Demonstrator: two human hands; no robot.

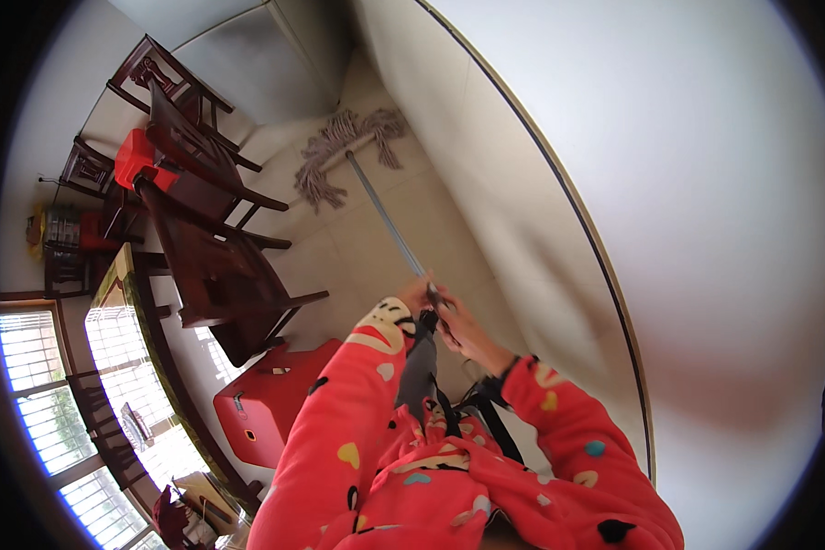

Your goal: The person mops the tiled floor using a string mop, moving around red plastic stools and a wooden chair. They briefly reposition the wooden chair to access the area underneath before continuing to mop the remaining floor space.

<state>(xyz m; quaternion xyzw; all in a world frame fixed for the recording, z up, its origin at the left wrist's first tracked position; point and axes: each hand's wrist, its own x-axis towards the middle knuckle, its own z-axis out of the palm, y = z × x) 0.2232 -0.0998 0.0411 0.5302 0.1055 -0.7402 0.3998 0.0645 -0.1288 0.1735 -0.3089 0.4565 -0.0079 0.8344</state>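
A string mop with greyish-brown strands lies spread on the tiled floor ahead of me. Its grey metal handle slants back toward my body. My left hand is closed around the handle, partly covered by my patterned red sleeve. Right beside it, my right hand also grips the pole, its fingers wrapped round a dark section. The lower end of the handle is hidden near my clothes.
Dark wooden chairs stand along the left, one bearing a red container. Below them are a glass-topped table and a red case. A silver-grey cabinet-like appliance stands ahead; a white wall runs along the right.
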